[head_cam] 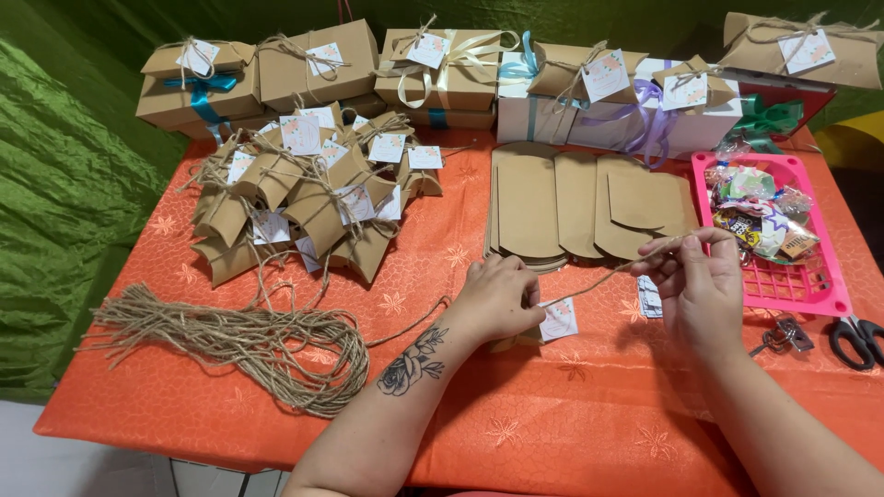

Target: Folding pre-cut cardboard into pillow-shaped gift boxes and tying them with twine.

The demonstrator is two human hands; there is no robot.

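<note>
Twine strand [599, 276]: long axis rising lower-left to upper-right, centre frame. Left hand [497, 299] pinches its lower end at the paper tag [558, 320]; right hand [700, 285] pinches its upper end. Bare orange table [571, 414] lies below.

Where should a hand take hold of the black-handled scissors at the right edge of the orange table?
Probably by the black handle loops of the black-handled scissors, coming from above. The loops lie flat on the orange tablecloth, open and unobstructed, beside the pink plastic tray. The blades run out of frame, so their direction cannot be told. The right hand is nearest.
</note>
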